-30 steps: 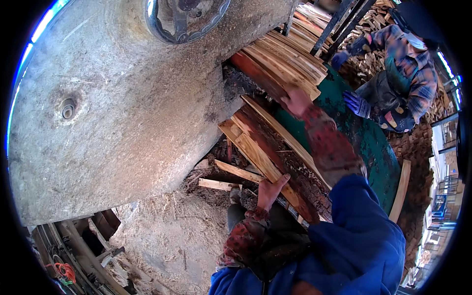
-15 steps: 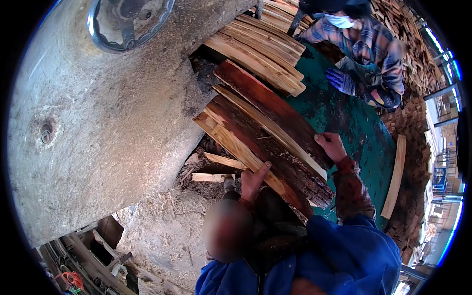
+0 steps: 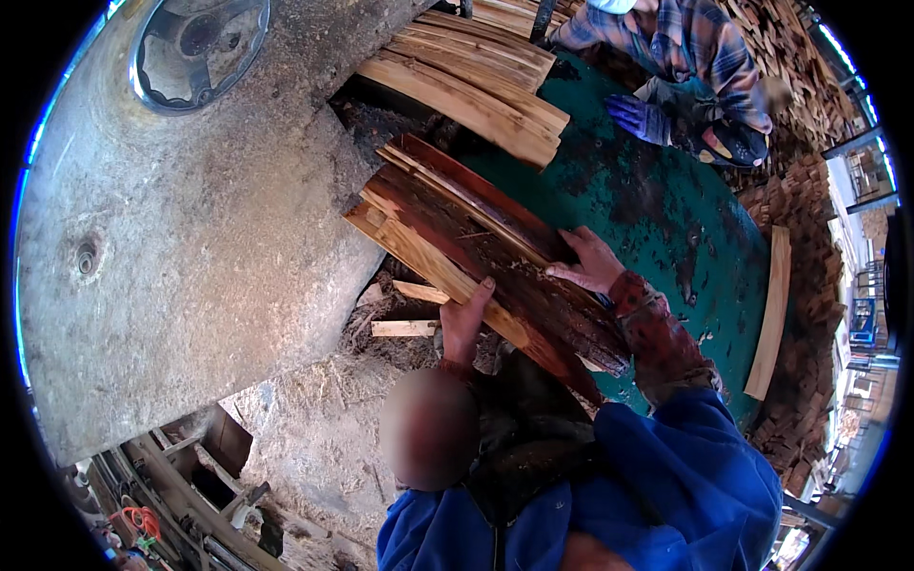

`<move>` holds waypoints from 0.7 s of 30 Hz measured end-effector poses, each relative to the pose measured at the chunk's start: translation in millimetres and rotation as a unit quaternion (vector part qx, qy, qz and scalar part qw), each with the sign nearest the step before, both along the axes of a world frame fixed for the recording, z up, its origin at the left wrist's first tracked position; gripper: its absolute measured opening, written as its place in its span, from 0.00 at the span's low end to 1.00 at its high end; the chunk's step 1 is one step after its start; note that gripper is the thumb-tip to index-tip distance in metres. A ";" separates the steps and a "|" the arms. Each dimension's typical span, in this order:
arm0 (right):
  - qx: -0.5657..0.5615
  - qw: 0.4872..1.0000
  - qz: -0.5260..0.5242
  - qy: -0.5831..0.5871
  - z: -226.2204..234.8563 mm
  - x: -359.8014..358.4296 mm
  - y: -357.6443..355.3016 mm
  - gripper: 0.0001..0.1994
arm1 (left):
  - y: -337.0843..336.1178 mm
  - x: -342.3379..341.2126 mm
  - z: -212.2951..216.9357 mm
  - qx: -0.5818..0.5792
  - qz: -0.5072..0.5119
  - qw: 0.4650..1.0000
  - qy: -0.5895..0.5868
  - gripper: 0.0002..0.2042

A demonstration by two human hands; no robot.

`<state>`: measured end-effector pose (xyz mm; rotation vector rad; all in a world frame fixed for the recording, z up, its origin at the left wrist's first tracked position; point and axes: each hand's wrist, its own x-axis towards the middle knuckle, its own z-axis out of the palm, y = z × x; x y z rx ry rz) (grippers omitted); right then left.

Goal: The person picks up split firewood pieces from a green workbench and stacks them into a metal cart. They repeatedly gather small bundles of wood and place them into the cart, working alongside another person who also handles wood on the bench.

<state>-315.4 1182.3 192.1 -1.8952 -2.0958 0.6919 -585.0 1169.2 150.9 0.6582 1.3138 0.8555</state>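
Rough bark-edged boards (image 3: 509,249) lie slanted in front of me, side by side, running from upper left to lower right. My left hand (image 3: 464,322) grips the near edge of the bundle, thumb on top of a pale board (image 3: 428,262). On the far side, my right hand (image 3: 590,262) holds the edge with its fingers over the top. A dark reddish board (image 3: 476,186) stands tilted along that far edge, against the others. The undersides of the boards and some of my fingers are hidden.
A green bark-littered table (image 3: 657,219) lies beyond the boards, with a stack of pale planks (image 3: 466,90) at its far left. A large worn machine panel with a handwheel (image 3: 200,48) fills the left. Opposite stands a co-worker with a purple glove (image 3: 638,116). One plank (image 3: 769,314) lies at right.
My right hand has moved left and inward. The dark reddish board has come in from lying flat and apart to standing tilted against the others. My left hand keeps its hold.
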 end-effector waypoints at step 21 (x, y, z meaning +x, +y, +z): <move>-0.019 0.993 -0.101 0.058 -8.7 -27.2 -84.7 0.48 | -44.0 -3.9 -0.4 0.023 0.044 0.998 -0.036 0.26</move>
